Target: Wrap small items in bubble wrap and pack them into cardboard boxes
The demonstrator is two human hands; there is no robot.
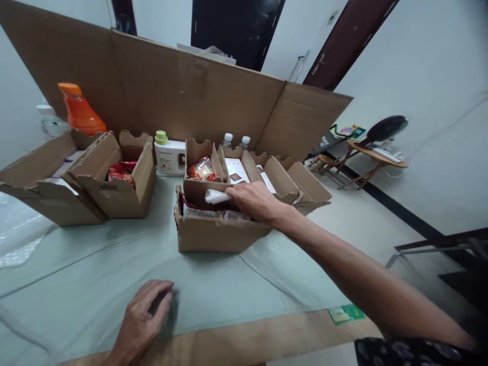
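Observation:
My right hand (pixel 253 199) is closed on a small white roll, maybe of plastic or tissue (pixel 216 196), whose end sticks out to the left. It is over the front cardboard box (pixel 215 239), which contains dark red and brownish flat packets (pixel 213 214); the wrist crosses the box's right part and hides it. My left hand (pixel 147 317) rests on the pale green tablecloth (pixel 206 295) near the front edge, fingers curved, thumb apart, with nothing visible in it.
Behind stand cardboard boxes with a red-and-clear snack packet (pixel 203 169) and white cartons (pixel 236 170). At left are two boxes (pixel 125 195), an orange bottle (pixel 82 112) and a white bottle with a green cap (pixel 170 155). A tall cardboard panel (pixel 160 76) closes off the back.

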